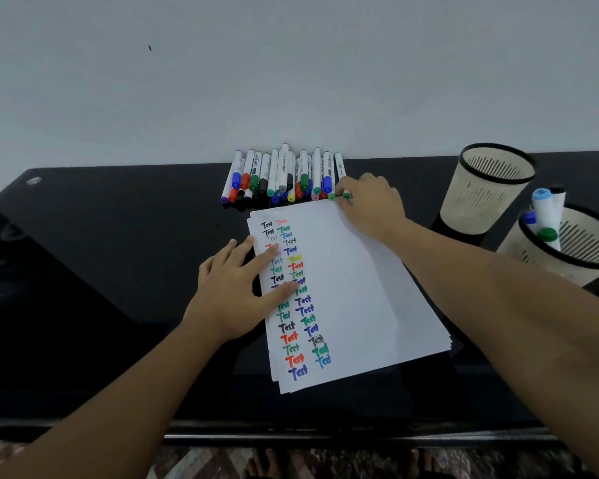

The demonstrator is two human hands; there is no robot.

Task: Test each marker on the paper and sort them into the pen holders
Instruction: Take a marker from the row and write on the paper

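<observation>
Green-capped marker [339, 174] at the right end of the row, pinched at its cap by the fingertips of the right hand [370, 205], apparently the next one up for testing; grip partly hidden behind the knuckles, so exact finger placement hard to tell. Row of markers [277, 178] laid side by side against the pale wall [291, 81], caps toward the person, white plastic barrels with caps in blue, red, green, black, yellow and pink, presumably lined up for easy picking. Stack of paper [353, 292] just in front of the row, slightly fanned and angled, smooth white sheets, top one carrying two columns of the word "Test" in many colours down its left side. Left hand [232, 292] spread flat, fingers straight, pressing the sheet's left edge, likely to keep it from sliding on the glossy black table [101, 271]. Two pen holders well to the right: the far holder [491, 188] cream with a black rim and slotted wall, nothing visible inside; the near holder [581, 247] of the same make, already holding a few markers upright. Much of the row unsorted, by the look of it
</observation>
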